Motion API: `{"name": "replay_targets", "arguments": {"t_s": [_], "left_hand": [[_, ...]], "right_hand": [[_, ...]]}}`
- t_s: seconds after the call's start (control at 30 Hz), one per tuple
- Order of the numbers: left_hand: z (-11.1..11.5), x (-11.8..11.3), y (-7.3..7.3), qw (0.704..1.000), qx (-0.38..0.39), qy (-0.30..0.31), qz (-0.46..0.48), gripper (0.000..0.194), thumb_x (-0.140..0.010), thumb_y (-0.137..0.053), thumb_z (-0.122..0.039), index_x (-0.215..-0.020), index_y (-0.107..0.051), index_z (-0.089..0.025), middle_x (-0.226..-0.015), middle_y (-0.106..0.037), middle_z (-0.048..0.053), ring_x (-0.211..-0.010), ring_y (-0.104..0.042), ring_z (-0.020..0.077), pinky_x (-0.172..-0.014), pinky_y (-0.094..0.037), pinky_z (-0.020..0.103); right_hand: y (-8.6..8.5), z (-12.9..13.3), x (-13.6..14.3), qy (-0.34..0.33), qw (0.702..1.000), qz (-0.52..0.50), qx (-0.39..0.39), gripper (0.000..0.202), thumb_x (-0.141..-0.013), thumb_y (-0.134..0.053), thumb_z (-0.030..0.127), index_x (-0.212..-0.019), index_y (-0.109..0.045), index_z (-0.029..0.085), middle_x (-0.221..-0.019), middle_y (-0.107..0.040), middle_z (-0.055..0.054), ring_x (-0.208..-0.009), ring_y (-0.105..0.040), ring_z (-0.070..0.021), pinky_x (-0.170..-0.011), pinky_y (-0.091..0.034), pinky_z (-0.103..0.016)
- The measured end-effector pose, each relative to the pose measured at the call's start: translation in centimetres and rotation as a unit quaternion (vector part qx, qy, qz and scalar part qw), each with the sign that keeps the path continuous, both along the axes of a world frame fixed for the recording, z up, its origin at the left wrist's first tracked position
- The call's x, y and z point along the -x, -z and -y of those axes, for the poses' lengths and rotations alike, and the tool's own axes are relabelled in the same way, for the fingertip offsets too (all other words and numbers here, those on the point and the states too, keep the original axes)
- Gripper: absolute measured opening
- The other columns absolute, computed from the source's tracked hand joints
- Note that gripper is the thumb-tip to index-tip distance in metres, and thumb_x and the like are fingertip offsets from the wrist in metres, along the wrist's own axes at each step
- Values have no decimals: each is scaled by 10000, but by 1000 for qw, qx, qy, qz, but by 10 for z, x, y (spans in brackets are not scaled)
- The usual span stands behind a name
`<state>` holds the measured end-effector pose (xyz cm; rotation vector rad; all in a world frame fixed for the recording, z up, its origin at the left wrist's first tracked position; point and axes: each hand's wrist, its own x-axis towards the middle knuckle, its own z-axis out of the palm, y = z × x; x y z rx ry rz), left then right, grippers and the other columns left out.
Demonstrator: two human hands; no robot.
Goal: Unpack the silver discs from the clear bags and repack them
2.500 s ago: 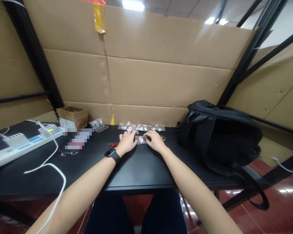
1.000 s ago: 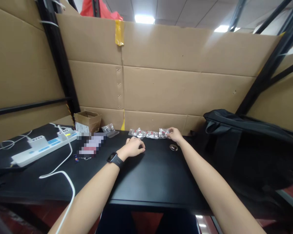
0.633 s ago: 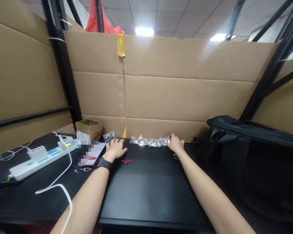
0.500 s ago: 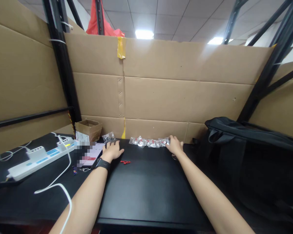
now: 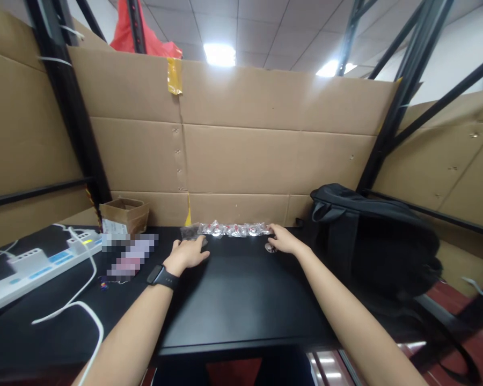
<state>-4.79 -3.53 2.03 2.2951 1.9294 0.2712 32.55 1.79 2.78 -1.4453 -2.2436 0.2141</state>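
Now my left hand [image 5: 188, 253] lies flat with fingers spread on the tabletop [image 5: 233, 289], a loose packet [image 5: 190, 232] just beyond its fingertips, while my right hand [image 5: 284, 242], fingers loosely open, touches the row of packets [image 5: 235, 229]; adding that packet calls for pinching it.

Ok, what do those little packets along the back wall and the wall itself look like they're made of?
The packets look like clear glossy plastic film: they glint under the lights and show small red bits inside, too small to identify. The back wall looks like matte brown corrugated cardboard, with fold creases, seams and a strip of yellow tape.
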Motion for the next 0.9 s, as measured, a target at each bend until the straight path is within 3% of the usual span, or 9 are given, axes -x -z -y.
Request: {"name": "replay_targets", "arguments": {"t_s": [0.07,0.13,0.23,0.33,0.43,0.53,0.63,0.8,0.9], "left_hand": [[8,-17,-2,999,18,43,9,608,-856,-542,-537,-1404,-468,-284,-1385,-597,146,-1288,-525,392,-1067,-312,592],[14,-30,-5,990,13,127,58,656,-872,-535,-552,-1460,-404,-293,-1514,-467,114,-1374,-447,346,-1107,-323,524],[16,-36,-12,968,-65,207,128,603,-944,-455,-466,-1499,-345,-261,-1548,-417,96,-1412,-406,253,-1152,-314,400],[12,-23,-20,968,-141,164,126,427,-935,-463,-362,-1338,-534,-239,-1380,-588,94,-1294,-521,248,-1099,-373,368],[7,1,-23,988,-73,112,74,253,-878,-536,-351,-1059,-680,-249,-1121,-718,60,-1066,-645,247,-958,-462,328],[5,23,-22,994,-8,91,57,223,-775,-647,-354,-969,-720,-272,-1009,-748,22,-973,-671,235,-898,-483,294],[4,36,-21,994,-32,77,70,261,-734,-668,-318,-981,-741,-279,-1077,-740,23,-1037,-656,238,-932,-474,290],[0,43,-17,995,16,78,54,270,-636,-758,-409,-873,-776,-281,-949,-764,18,-919,-687,248,-828,-492,284],[-3,42,-11,993,66,86,57,168,-615,-763,-364,-763,-780,-287,-840,-769,-4,-830,-696,224,-780,-483,263]], "right_hand": [[2,2,-11,-4,997,-67,36,324,-822,-646,191,-1142,-599,181,-1024,-681,-62,-826,-651,-170,-770,-482,-267],[8,5,-16,7,992,-115,49,264,-843,-612,192,-1107,-629,180,-989,-705,-56,-775,-658,-159,-745,-498,-267],[17,11,-16,-4,993,-108,39,264,-808,-643,177,-1069,-688,179,-1076,-719,-93,-884,-680,-200,-830,-509,-305],[22,17,-14,-30,996,-73,36,471,-705,-761,196,-1171,-690,199,-1226,-684,-116,-1066,-656,-266,-956,-478,-358],[23,19,-14,-35,996,-63,55,596,-693,-784,238,-1271,-644,213,-1201,-701,-110,-1051,-669,-273,-955,-484,-372],[23,18,-14,-39,995,-70,59,559,-695,-789,239,-1240,-663,228,-1112,-734,-88,-995,-688,-261,-930,-492,-365],[25,16,-12,-34,994,-90,49,463,-691,-781,197,-1146,-703,222,-1035,-747,-74,-954,-694,-244,-899,-502,-344],[27,16,-6,0,996,-85,32,395,-669,-767,187,-1059,-712,211,-917,-741,-49,-821,-687,-201,-772,-512,-287],[27,19,-3,15,996,-81,16,375,-648,-757,197,-1019,-709,223,-878,-735,-27,-753,-672,-175,-713,-499,-261]]}}
